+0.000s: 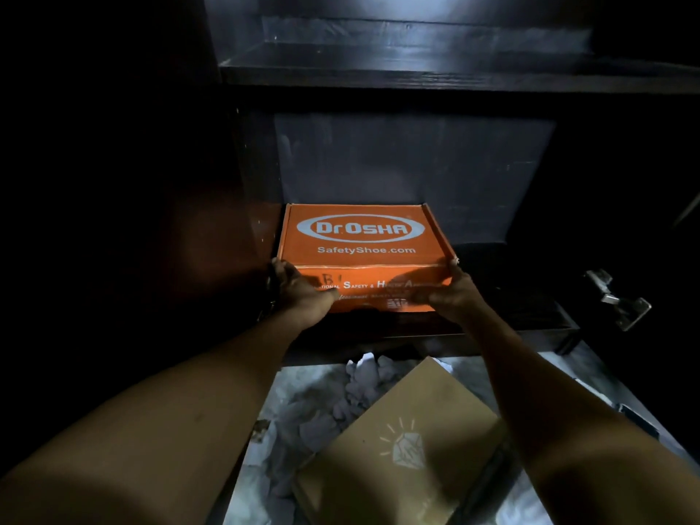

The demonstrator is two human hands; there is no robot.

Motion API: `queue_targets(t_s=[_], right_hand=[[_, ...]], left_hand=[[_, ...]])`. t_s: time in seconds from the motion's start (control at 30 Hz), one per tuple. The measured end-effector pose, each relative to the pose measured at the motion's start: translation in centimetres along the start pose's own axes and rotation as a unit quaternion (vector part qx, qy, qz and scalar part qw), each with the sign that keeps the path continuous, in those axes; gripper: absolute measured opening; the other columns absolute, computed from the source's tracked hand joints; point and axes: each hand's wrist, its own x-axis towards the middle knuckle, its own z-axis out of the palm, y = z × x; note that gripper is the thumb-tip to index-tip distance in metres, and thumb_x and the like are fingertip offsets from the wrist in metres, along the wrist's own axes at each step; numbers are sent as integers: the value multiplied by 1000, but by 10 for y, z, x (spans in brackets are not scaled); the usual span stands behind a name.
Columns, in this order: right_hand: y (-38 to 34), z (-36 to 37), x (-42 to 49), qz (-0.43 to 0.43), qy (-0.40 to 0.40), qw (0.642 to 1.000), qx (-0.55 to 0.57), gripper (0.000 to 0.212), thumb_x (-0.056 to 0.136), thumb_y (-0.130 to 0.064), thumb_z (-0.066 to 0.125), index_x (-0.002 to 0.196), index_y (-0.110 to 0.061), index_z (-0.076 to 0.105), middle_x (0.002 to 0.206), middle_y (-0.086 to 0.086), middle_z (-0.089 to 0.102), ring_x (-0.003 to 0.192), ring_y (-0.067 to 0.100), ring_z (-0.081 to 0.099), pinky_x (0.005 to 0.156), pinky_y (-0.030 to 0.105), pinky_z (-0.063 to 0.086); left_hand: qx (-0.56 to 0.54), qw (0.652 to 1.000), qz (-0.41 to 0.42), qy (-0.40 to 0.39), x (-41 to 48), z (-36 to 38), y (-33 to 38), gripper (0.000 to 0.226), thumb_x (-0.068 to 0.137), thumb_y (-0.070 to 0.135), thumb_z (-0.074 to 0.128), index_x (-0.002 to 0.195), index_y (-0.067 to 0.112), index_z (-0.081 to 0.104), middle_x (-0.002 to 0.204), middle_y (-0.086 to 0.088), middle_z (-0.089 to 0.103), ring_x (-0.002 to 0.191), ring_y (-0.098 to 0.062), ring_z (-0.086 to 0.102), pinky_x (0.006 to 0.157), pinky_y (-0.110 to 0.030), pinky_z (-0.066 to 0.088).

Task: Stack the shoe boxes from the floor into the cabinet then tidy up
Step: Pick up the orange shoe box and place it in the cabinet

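So the orange box [363, 236] sits inside the cabinet [416, 75], in the lower compartment, pushed over to the left side wall with its lid closed and the Dr.Osha logo facing up. The person has both hands on its near end. The left hand [299, 289] wraps the front-left corner, with the fingers going round the side and the thumb laid across the front face. The right hand [450, 293] does the same on the front-right corner, so both are grasping the box rather than just resting on it. The box lies flat between the two hands, and its front edge is about level with the front of the compartment floor. Above it is a dark shelf [341, 66], though it's pretty murky up there, so it's hard to make out much. A metal hinge [621, 301] sticks out on the right edge of the cabinet. Down on the floor [530, 502] in front, a brown box [397, 430] with a little diamond drawing on its lid lies at an angle, well apart from the orange one. Crumpled white paper [322, 411] is piled just beside it, on its left and far sides.
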Motion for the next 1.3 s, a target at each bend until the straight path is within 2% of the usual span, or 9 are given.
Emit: queue_targets(t_s=[0.07, 0.17, 0.27, 0.4, 0.57, 0.73, 0.83, 0.97, 1.3], right_hand=[[-8, 1, -4, -15, -29, 999, 25, 101, 60, -14, 90, 145, -17, 36, 122, -5, 55, 126, 28, 56, 98, 41, 51], [-18, -2, -10, -35, -84, 995, 45, 134, 25, -30, 97, 142, -9, 35, 126, 3, 52, 110, 21, 60, 97, 30, 48], [-17, -4, -14, -40, -96, 990, 92, 95, 44, -24, 95, 123, -22, 42, 125, 8, 55, 110, 21, 60, 85, 29, 58], [-7, 0, -24, -48, -32, 997, 55, 117, 55, -33, 96, 146, -26, 23, 136, 5, 51, 123, 22, 57, 102, 54, 49], [-16, -6, -39, -56, 14, 998, -21, 90, 73, -19, 86, 146, -28, 33, 128, -8, 57, 115, 7, 59, 96, 33, 54], [-46, -45, -68, -25, 82, 993, -84, 56, 76, -5, 83, 115, -21, 46, 97, -10, 57, 90, 7, 58, 59, -4, 38], [-61, -68, -95, -20, 110, 988, -110, 58, 71, -1, 85, 115, -21, 53, 103, -8, 65, 91, 4, 62, 69, -3, 41], [-99, -93, -149, -3, 119, 985, -123, 76, 62, -18, 89, 129, -17, 53, 120, -1, 66, 115, 20, 64, 99, 30, 50], [-186, -200, -365, 101, 150, 936, -304, 108, 83, -43, 76, 158, -9, 7, 159, 14, 29, 145, 29, 32, 114, 31, 29]], left_hand=[[-12, 1000, 7, 14, 1, 3, 1, 119, 80, 44, 79, 159, 12, -5, 166, -5, -11, 152, -33, 10, 123, -44, 21], [-44, 999, -11, 28, -3, 5, 12, 111, 84, 39, 78, 158, 9, 0, 160, -13, 3, 139, -36, 36, 112, -38, 38], [-47, 999, -27, 2, -4, 4, 16, 114, 86, 40, 76, 158, 10, -7, 160, -17, 6, 141, -38, 33, 110, -41, 38], [-46, 998, -31, 13, -9, 0, 12, 112, 81, 39, 80, 158, 12, 3, 160, -18, 10, 145, -38, 27, 115, -47, 35], [-26, 1000, -2, -5, -26, -6, 22, 94, 84, 30, 79, 154, 10, 20, 156, -18, 22, 143, -35, 30, 115, -41, 32], [16, 996, 51, -74, -50, -24, 48, 92, 71, 49, 77, 148, 21, 34, 144, -10, 47, 130, -29, 50, 109, -47, 44], [78, 988, 116, -65, -87, -40, 71, 80, 77, 48, 75, 143, 17, 44, 145, -7, 42, 135, -27, 45, 112, -42, 40], [120, 973, 183, -68, -144, -61, 102, 79, 81, 45, 74, 147, 16, 40, 148, -7, 38, 139, -25, 38, 114, -35, 35], [145, 917, 352, -117, -328, -96, 178, 78, 82, 51, 67, 146, 15, 41, 148, -5, 39, 134, -29, 45, 105, -43, 45]])
